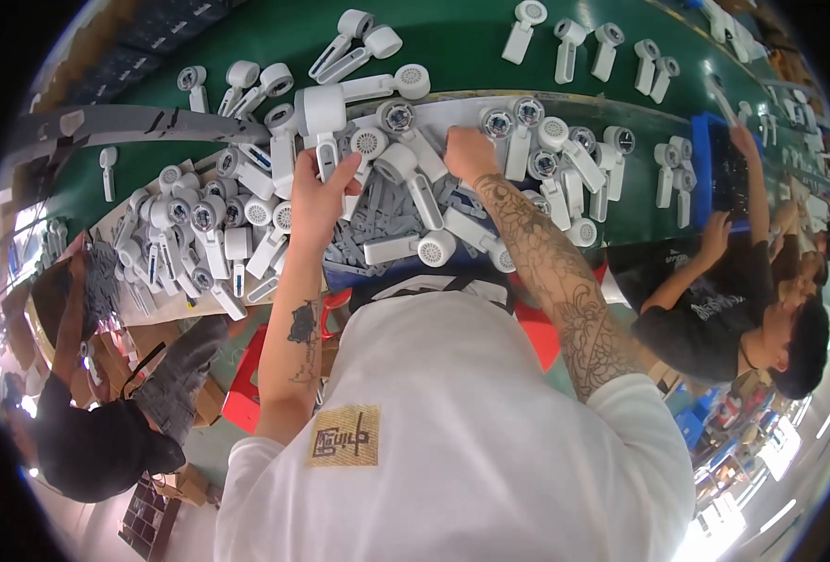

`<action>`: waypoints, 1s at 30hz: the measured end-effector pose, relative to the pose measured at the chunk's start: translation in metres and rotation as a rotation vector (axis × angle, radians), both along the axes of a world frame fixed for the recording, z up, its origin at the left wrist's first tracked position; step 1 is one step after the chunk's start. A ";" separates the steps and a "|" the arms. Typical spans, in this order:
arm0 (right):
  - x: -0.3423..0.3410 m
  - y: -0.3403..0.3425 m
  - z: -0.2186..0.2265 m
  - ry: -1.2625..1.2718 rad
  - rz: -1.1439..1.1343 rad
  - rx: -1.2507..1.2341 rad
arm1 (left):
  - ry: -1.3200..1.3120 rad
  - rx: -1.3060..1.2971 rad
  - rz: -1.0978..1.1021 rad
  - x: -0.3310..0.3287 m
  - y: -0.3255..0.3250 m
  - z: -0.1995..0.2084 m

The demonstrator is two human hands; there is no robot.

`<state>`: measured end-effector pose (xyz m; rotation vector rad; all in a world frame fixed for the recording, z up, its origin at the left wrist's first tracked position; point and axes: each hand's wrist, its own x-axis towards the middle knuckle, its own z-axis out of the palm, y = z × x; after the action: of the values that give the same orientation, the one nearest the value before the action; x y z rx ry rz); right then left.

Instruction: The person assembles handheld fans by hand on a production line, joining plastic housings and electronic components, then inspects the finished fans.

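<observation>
My left hand (318,199) is closed around the handle of a white handheld fan (321,110), whose round head points up and away from me. Over the worktable, my right hand (470,154) is curled into a fist. Its fingertips face away, so I cannot make out what they hold, if anything. Between my hands lie a loose pile of grey plastic strips (377,211) and a white fan (413,178) tilted across them. Right of my right hand, several white fans (527,114) lie close together, some with the inside of the head exposed.
A large heap of fans (211,220) covers the table on my left. Beyond runs a green conveyor belt (471,56) carrying scattered fans. A grey curved bar (153,125) crosses at far left. Co-workers sit on both sides; a blue crate (715,169) stands by the right one.
</observation>
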<state>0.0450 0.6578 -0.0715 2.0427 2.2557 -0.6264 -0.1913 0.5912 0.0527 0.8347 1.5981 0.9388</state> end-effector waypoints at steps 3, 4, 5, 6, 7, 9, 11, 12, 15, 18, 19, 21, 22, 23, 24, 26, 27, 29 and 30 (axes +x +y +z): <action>0.016 0.015 0.021 0.244 0.008 -0.121 | -0.060 -0.027 -0.023 -0.010 -0.005 -0.004; 0.025 0.016 0.038 0.645 -0.214 -0.400 | -0.059 -0.092 -0.094 -0.015 -0.003 -0.003; 0.034 0.013 0.057 1.044 -0.449 -0.674 | -0.067 -0.086 -0.101 -0.011 -0.002 0.002; 0.040 0.011 0.068 1.209 -0.466 -0.794 | -0.232 -0.023 -0.076 -0.008 0.000 0.005; 0.041 0.008 0.078 1.205 -0.472 -0.786 | -0.396 0.039 -0.053 -0.004 0.003 0.009; 0.043 0.002 0.094 1.502 -0.495 -0.863 | -0.446 0.014 -0.051 0.000 0.011 0.009; 0.045 -0.001 0.096 1.599 -0.516 -0.871 | -0.617 -0.016 -0.030 0.003 0.018 0.006; 0.043 -0.003 0.098 1.637 -0.588 -0.874 | -0.657 -0.047 -0.022 0.007 0.021 0.009; 0.042 -0.007 0.104 1.594 -0.625 -0.791 | -0.580 -0.095 0.045 0.020 0.037 0.005; 0.044 -0.018 0.060 0.456 0.184 -0.165 | -0.500 -0.083 0.031 0.024 0.043 0.005; 0.045 -0.017 0.048 0.459 0.184 -0.165 | -0.494 -0.071 0.019 0.023 0.044 0.004; 0.030 -0.008 0.055 0.250 0.037 0.096 | -0.473 -0.076 0.010 0.015 0.042 -0.002; 0.022 0.010 0.063 0.251 -0.033 0.033 | -0.458 -0.081 -0.001 0.012 0.039 -0.005; 0.020 0.025 0.055 0.256 -0.033 0.034 | -0.454 -0.079 -0.001 0.012 0.037 -0.006; 0.019 0.042 0.042 0.154 -0.006 0.258 | -0.428 -0.088 0.036 0.013 0.035 -0.008; 0.019 0.077 0.025 0.060 0.023 0.491 | -0.366 -0.105 0.083 0.014 0.032 -0.003; 0.022 0.090 0.020 -0.019 0.072 0.281 | -0.360 -0.098 0.090 0.012 0.029 -0.004; 0.030 0.109 0.009 -0.093 0.128 0.071 | -0.296 -0.046 0.160 0.009 0.021 -0.012; 0.033 0.115 0.003 0.037 0.128 -0.034 | -0.292 -0.045 0.171 0.007 0.017 -0.010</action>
<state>0.0777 0.7729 -0.0682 1.8691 2.3556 -0.6925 -0.1844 0.6087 0.0423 0.5088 1.4448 1.0881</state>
